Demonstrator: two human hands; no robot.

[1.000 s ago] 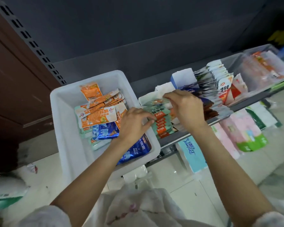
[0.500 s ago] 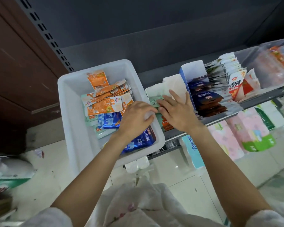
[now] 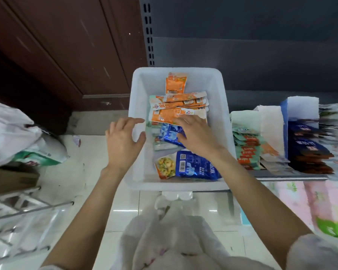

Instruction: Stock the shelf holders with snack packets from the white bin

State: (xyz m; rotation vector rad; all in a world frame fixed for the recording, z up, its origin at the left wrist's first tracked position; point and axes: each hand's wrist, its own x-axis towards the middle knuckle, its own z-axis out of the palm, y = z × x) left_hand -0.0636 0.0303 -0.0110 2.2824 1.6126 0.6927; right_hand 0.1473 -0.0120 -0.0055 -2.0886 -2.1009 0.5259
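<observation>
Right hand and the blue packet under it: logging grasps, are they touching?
Touching. The head view shows the right hand lying flat on the blue packet, no gap visible.

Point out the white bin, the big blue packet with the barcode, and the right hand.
white bin (image 3: pixel 139 114): head view, bare left wall.
big blue packet (image 3: pixel 195 164): head view, its middle.
right hand (image 3: pixel 198 134): head view, back of the hand.

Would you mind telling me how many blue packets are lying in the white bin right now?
2. One blue packet lies mid-bin, partly under the right hand; a larger blue packet lies at the near end of the white bin. More may be hidden beneath.
</observation>
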